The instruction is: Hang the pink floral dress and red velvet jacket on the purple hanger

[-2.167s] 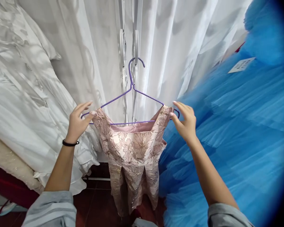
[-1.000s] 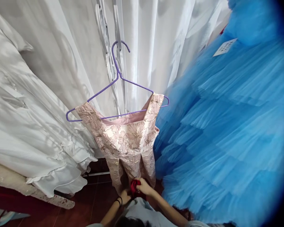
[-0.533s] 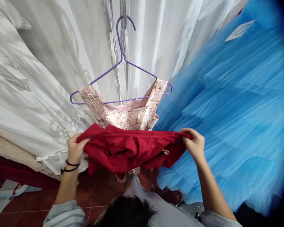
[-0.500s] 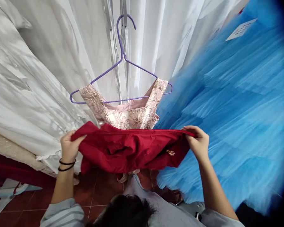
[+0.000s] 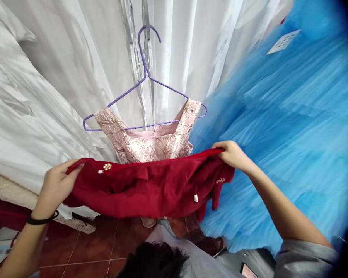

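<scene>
A dark red garment (image 5: 159, 189) with gold ornaments and a small white tag is stretched sideways between my hands. My left hand (image 5: 59, 185) is closed on its left end, thumb on top. At the upper right edge, my right hand (image 5: 230, 154) pinches the cloth. Behind the garment hangs a pink dress (image 5: 156, 146) with a raised floral pattern, its wide straps on a purple hanger (image 5: 168, 88). The red cloth covers the lower part of this dress. Which part of the red garment each hand grips cannot be made out.
White drapery (image 5: 84, 58) fills the back and left. A large blue tulle skirt (image 5: 284, 127) takes up the right side, with a white card (image 5: 284, 41) on it. Red floor tiles (image 5: 95, 247) show below. A phone-like object (image 5: 248, 271) lies at the bottom right.
My left hand has moved left and down, and my right hand slightly up and left. The red garment is spread wider, and an ornament at its left and the white tag now show.
</scene>
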Tool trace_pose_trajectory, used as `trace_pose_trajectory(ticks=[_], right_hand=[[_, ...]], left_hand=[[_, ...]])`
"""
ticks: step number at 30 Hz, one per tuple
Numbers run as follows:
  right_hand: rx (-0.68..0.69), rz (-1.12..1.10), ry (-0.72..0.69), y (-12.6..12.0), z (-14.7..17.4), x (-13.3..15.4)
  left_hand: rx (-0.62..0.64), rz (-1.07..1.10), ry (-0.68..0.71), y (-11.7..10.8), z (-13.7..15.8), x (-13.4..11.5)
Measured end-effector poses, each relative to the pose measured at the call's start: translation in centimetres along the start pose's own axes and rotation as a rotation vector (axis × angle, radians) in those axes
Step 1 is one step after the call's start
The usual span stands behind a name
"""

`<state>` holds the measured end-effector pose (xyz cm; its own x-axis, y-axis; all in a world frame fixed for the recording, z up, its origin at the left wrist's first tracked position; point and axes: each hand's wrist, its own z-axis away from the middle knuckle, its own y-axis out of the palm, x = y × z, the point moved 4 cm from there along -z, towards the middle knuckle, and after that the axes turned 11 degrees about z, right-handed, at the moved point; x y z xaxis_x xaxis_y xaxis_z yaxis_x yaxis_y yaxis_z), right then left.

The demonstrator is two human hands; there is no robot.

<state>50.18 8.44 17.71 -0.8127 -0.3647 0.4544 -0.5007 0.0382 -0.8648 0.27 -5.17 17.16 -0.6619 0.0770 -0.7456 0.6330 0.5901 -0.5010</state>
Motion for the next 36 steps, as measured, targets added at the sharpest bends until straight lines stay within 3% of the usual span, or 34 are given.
trace_pose_trajectory(ticks=[2,4,7,9,12,16,19,21,22,25,26,28,31,33,36], right_hand=[[-0.173,-0.085,0.035,-1.6,-0.1,0.4],[-0.161,-0.148,-0.005,-2.2,0.0,1.2],[0.238,-0.17,-0.158,0.3,0.6,3.1],[0.39,-0.145,-0.247,3.1,1.3,4.6],[0.362,-0.179,-0.413,8.7,2.0,7.9],[0.484,-0.548,-0.617,17.7,2.8,12.9],[0.593,-0.791,-0.571,20.1,3.2,13.2],[0.555,-0.82,-0.522,17.9,3.4,11.0],[0.499,-0.812,-0.522,15.9,3.6,9.4],[0.217,-0.773,-0.579,8.4,4.7,3.6],[0.077,-0.773,-0.57,6.0,5.2,1.5],[-0.232,-0.812,-0.444,2.1,6.2,-2.3],[-0.58,-0.898,-0.102,-1.2,7.1,-6.6],[-0.673,-0.906,0.065,-2.3,6.7,-8.1],[-0.691,-0.838,0.178,-3.5,5.2,-9.3]], left_hand=[[-0.103,-0.022,-0.039,-1.1,0.2,-0.2],[-0.06,0.042,-0.209,-1.0,0.6,-0.1],[0.149,0.274,-0.54,1.3,2.5,0.3],[0.162,0.463,-0.659,3.3,4.2,0.1],[0.183,0.725,-0.72,7.1,7.1,-1.5],[0.522,0.843,-0.757,12.1,10.3,-4.6],[0.798,0.815,-0.498,12.3,9.3,-5.2],[0.778,0.882,-0.292,10.8,6.1,-3.4],[0.682,0.932,-0.236,9.9,4.0,-1.6],[0.164,0.949,-0.254,8.6,-2.7,5.7],[0.133,0.942,-0.309,9.4,-4.4,7.8],[0.19,0.922,-0.442,12.4,-6.7,10.8],[0.329,0.798,-0.546,17.2,-8.1,12.0],[0.399,0.723,-0.534,19.3,-8.7,11.3],[0.485,0.663,-0.449,20.9,-9.6,9.8]])
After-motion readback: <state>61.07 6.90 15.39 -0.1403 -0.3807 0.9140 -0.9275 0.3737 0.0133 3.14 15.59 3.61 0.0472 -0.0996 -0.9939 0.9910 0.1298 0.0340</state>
